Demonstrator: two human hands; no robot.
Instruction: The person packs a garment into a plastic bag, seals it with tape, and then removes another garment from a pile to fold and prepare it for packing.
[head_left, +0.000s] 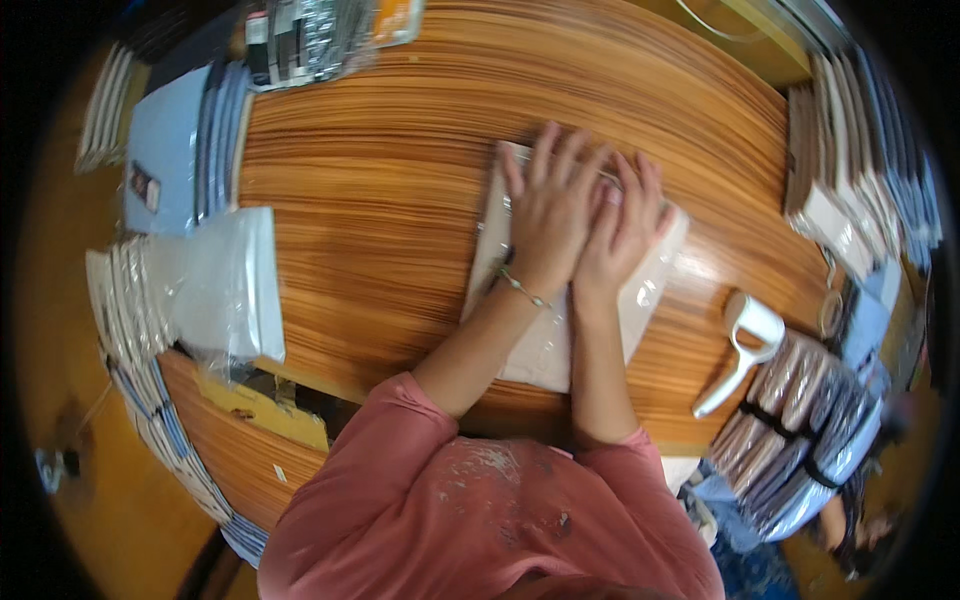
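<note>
A folded beige piece of cloth in a clear plastic bag (538,355) lies flat on the wood-grain table, tilted a little to the right. My left hand (552,205), with a thin bracelet at its wrist, rests flat on the upper part of it, fingers stretched out and spread. My right hand (618,232) lies beside it, also flat with fingers extended, its edge against the left. Both hands hide much of the bag's far end. A white lint roller (755,325) lies to the right, apart from the bag.
Blue folded packs (165,150) and a stack of clear plastic bags (235,280) stand at the left. Silvery plastic packets (310,40) lie at the far left. Cloth stacks (840,150) line the far right; banded rolled bundles (785,430) sit at the near right.
</note>
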